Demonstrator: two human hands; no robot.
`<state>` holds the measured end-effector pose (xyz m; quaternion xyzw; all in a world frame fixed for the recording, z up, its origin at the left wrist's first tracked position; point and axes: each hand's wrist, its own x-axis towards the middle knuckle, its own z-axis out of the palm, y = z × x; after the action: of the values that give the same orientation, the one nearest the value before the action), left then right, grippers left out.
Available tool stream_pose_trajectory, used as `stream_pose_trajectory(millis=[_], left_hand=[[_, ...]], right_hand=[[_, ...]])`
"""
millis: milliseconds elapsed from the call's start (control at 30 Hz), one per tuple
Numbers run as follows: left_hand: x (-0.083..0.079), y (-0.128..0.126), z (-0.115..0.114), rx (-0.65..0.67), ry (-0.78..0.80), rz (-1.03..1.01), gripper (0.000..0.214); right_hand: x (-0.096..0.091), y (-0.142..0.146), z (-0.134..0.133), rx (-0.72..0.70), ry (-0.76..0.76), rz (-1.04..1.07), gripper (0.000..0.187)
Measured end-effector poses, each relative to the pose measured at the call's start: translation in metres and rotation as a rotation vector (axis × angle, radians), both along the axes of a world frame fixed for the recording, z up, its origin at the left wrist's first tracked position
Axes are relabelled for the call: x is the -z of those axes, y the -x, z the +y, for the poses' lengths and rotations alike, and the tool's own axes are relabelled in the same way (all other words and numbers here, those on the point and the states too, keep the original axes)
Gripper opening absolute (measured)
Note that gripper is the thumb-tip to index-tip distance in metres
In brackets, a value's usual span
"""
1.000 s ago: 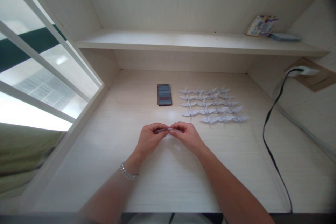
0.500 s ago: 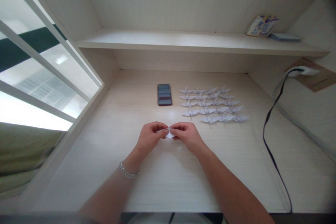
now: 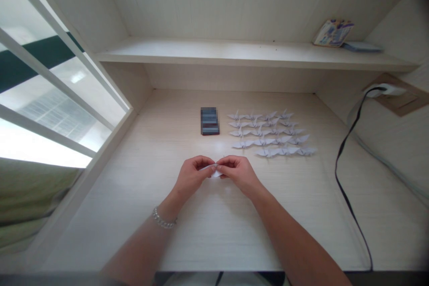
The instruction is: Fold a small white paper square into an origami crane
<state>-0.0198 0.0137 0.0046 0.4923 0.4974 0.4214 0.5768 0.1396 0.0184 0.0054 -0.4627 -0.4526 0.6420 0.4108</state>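
Both hands meet above the middle of the desk and pinch one small piece of folded white paper. My left hand, with a silver chain bracelet at the wrist, grips its left side between thumb and fingers. From the right, my right hand pinches the other side, and the thumb tips almost touch. Most of the paper is hidden behind the fingers. Beyond the right hand stand several white paper cranes in rows. A dark, pixelated rectangular object lies behind the hands.
A raised shelf runs along the back, with a colourful packet and a flat bluish item on its right end. At right, a black cable hangs from a wall socket across the desk. White bars border the left side.
The thumbs have shifted slightly on the paper, drawing closer together, and less of its upper part shows between them. The hands stay in the same place.
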Motion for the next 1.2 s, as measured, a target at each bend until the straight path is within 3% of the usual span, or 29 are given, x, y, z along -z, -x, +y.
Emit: stream_pose_trajectory(millis=[400,700,1200], left_hand=[[0.0008,-0.0006,0.0000,-0.037,0.001,0.037,0.016],[0.0043,0.0008,0.0012,-0.001,0.079,-0.119,0.013],[0.0001,0.0007,-0.0006,0.021,-0.013,-0.032,0.008]], right_hand=[[0.0010,0.0007,-0.0006,-0.040,-0.019,-0.001,0.020],[0.0016,-0.0005,-0.0007,-0.028,0.016,0.036,0.019],[-0.0004,-0.0018,-0.0005,-0.033,0.085,0.115,0.021]])
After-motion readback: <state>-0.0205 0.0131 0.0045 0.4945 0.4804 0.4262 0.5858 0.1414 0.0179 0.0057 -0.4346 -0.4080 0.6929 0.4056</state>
